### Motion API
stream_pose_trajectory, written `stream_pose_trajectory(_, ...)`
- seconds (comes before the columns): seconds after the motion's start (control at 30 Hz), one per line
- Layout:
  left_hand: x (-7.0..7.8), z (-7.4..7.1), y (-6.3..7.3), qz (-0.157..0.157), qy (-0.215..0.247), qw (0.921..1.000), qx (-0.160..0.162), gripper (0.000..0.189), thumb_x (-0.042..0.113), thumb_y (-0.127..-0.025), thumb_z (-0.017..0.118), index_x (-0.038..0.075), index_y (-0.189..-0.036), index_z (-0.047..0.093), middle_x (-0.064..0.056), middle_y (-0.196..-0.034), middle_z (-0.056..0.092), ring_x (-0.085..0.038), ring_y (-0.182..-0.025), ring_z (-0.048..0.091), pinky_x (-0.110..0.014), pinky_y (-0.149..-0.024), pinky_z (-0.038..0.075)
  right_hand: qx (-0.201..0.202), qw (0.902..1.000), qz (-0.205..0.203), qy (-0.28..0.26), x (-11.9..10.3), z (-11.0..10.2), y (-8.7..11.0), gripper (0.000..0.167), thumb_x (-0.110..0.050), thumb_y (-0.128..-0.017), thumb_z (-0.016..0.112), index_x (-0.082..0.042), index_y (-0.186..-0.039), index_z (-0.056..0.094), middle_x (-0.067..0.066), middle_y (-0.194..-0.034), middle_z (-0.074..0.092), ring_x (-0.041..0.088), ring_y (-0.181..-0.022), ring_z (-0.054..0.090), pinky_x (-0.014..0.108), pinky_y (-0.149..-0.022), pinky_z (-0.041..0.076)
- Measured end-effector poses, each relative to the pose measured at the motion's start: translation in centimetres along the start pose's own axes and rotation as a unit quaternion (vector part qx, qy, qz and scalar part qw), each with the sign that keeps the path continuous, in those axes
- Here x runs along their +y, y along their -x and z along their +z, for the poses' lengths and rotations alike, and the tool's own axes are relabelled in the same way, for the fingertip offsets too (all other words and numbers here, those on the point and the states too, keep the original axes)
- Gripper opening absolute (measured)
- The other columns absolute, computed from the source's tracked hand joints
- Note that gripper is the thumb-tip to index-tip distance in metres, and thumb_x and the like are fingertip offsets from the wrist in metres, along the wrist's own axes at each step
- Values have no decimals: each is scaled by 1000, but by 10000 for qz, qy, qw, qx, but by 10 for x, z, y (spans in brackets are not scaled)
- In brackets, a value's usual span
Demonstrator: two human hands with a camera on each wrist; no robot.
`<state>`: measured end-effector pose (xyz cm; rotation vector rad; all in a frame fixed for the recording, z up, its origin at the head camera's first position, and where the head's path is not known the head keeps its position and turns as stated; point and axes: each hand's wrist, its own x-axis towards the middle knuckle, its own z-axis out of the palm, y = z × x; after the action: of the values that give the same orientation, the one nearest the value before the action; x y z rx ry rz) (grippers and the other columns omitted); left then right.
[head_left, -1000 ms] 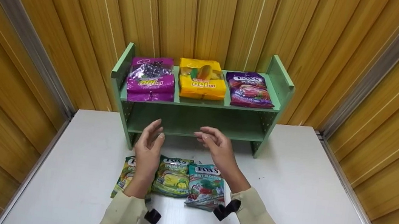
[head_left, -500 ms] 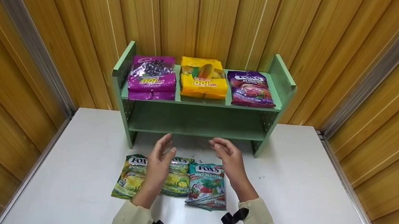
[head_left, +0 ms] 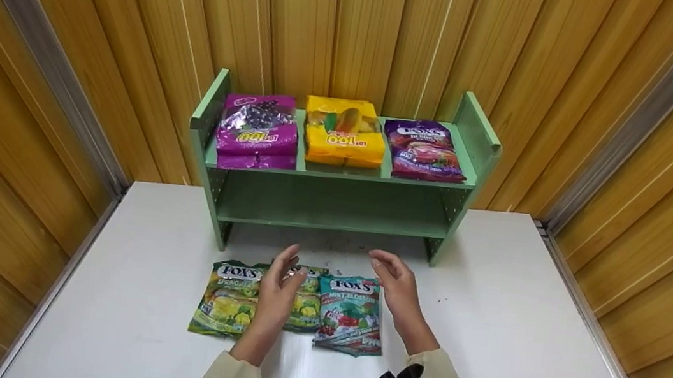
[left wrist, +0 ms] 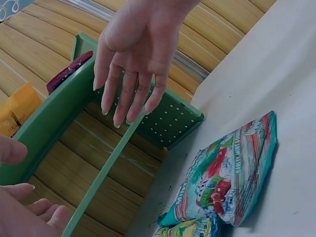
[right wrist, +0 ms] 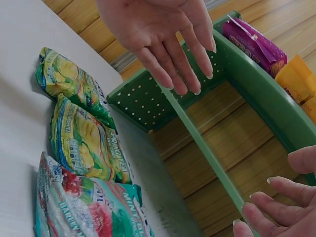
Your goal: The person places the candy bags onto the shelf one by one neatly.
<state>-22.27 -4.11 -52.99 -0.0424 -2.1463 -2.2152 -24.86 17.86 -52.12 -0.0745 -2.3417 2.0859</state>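
Observation:
Both hands hover empty over the white table, fingers loosely bent and palms facing each other. My left hand hangs above the middle yellow-green candy bag, covering part of it, with the left yellow-green candy bag beside it. The right hand is just right of the teal mint candy bag, its fingertips near the bag's top corner. These three bags lie in a row, face up, labels readable. In the right wrist view, the two yellow-green bags and the teal bag show clear of the fingers.
A green two-tier shelf stands behind the bags against wood-look panels. On its top tier lie a purple grape candy bag, a yellow mango candy bag and a dark purple candy bag. Panel walls rise on both sides.
Both hands have drawn back from the shelf front toward the person and shifted right. The left yellow-green bag is now mostly uncovered. The bags have stayed in place.

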Motion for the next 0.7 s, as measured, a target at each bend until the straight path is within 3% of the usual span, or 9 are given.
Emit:
stream_pose_trajectory(0.23,-15,5,4,-215,-64,9995,-235,57,26,-100,54,14,-151,32,-11,-155,34,-32,-144,31,-50,-113,37,182,9988,451,-55,19,-4,2,40,-29,-101,50,-7,-135,53,14,-142,52,30,-134,46,52,-111,37)
stream_pose_trajectory(0.47,-23,7,7,-275,-91,9994,-210,57,27,-99,55,13,-150,34,-14,-155,35,-34,-144,32,-51,-112,37,256,9967,772,-62,33,-6,6,40,-29,-102,48,-7,-135,52,15,-145,48,32,-137,42,54,-112,36)
stream_pose_trajectory(0.7,-31,11,10,-581,-120,9978,-311,57,27,-101,52,12,-151,31,-17,-156,32,-37,-144,29,-55,-113,34,373,9942,1001,-127,50,-8,10,41,-27,-102,46,-2,-134,51,19,-141,49,34,-136,40,56,-111,36)
